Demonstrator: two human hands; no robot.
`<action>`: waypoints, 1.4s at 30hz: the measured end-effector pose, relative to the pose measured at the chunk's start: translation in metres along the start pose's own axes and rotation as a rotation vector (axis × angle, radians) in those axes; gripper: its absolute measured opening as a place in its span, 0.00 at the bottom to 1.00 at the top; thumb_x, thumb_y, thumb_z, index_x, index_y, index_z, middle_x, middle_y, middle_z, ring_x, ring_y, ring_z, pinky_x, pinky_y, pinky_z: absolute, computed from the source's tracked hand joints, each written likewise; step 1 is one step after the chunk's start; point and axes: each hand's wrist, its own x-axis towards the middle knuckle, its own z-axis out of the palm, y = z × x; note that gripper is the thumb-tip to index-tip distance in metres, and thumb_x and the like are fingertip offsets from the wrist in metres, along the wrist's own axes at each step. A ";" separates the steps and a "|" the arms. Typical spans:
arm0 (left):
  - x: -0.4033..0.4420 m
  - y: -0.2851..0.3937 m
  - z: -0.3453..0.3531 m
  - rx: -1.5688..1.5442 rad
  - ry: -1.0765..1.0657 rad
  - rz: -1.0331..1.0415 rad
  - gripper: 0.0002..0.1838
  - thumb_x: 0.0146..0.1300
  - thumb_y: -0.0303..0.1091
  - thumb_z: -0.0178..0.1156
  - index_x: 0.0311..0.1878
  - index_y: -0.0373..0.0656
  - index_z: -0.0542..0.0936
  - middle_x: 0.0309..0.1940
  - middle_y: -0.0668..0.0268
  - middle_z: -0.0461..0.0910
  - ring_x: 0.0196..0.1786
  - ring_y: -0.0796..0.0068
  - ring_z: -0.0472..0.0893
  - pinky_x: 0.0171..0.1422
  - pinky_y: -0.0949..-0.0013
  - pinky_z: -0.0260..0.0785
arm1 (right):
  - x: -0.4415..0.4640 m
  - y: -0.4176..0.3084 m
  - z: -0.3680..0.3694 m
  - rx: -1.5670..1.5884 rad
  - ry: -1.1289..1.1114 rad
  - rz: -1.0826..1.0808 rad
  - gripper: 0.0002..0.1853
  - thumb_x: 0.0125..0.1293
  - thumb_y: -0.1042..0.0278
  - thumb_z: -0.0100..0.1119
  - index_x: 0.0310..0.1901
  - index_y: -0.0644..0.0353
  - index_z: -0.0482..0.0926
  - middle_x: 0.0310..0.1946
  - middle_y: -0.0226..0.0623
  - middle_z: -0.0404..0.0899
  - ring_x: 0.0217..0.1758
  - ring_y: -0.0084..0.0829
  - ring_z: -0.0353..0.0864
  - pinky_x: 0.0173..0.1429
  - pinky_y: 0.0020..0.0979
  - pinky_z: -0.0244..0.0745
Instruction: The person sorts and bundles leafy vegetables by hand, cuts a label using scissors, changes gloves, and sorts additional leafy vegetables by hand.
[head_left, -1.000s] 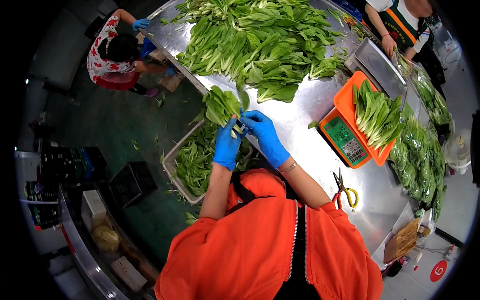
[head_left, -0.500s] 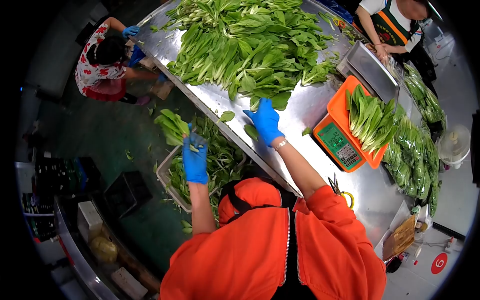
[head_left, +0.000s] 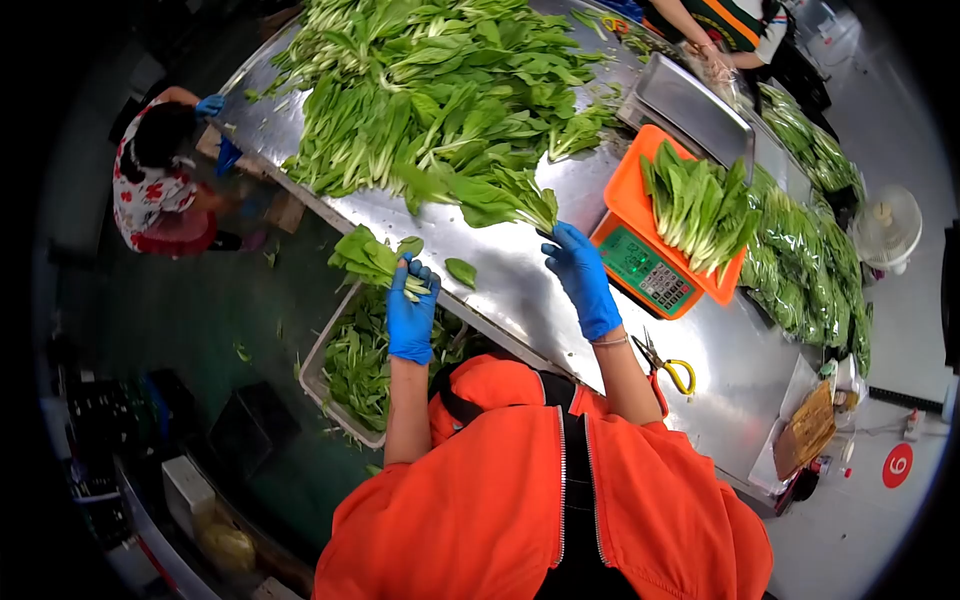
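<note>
Blue gloves cover both hands. My left hand [head_left: 411, 312] is closed on a small bunch of leafy greens [head_left: 368, 258], held above the table's near edge and the bin. My right hand [head_left: 582, 277] grips the stem end of another leafy green [head_left: 490, 199], whose leaves point left toward the big pile of greens [head_left: 400, 110] on the metal table [head_left: 520, 300]. A loose leaf [head_left: 461, 272] lies between my hands. Right of my right hand is an orange scale [head_left: 650, 262] bearing a bunch of greens [head_left: 700, 205].
A bin of leaves [head_left: 312, 374] stands below the table's edge. Yellow-handled scissors [head_left: 680, 375] lie near my right forearm. Bagged greens [head_left: 815, 270] and a second scale [head_left: 695, 105] are at the right. One person [head_left: 160, 190] crouches left; another person [head_left: 735, 30] stands top right.
My right hand has moved right and now holds a green drawn from the pile. My left hand, still with its bunch, has shifted right toward the table edge. The whole view has shifted.
</note>
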 end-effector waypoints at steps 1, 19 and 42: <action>0.001 -0.005 0.004 0.001 -0.013 -0.007 0.08 0.61 0.30 0.51 0.43 0.39 0.71 0.29 0.67 0.72 0.32 0.77 0.70 0.41 0.70 0.68 | 0.003 0.002 -0.002 0.158 -0.015 0.051 0.11 0.60 0.66 0.52 0.43 0.59 0.73 0.33 0.30 0.76 0.30 0.19 0.74 0.33 0.18 0.68; -0.023 -0.030 0.046 0.381 0.031 0.222 0.06 0.57 0.28 0.55 0.37 0.40 0.71 0.28 0.69 0.72 0.29 0.81 0.72 0.32 0.77 0.64 | -0.016 0.050 0.087 -0.231 -0.303 0.010 0.08 0.57 0.71 0.56 0.36 0.63 0.73 0.24 0.30 0.74 0.21 0.18 0.73 0.25 0.18 0.67; -0.028 0.062 -0.031 -0.060 -0.091 0.320 0.21 0.61 0.28 0.49 0.57 0.37 0.61 0.37 0.67 0.70 0.38 0.79 0.69 0.49 0.68 0.64 | 0.052 0.085 0.084 -0.968 -0.859 -0.007 0.15 0.53 0.61 0.56 0.37 0.64 0.77 0.34 0.39 0.79 0.35 0.27 0.76 0.43 0.27 0.70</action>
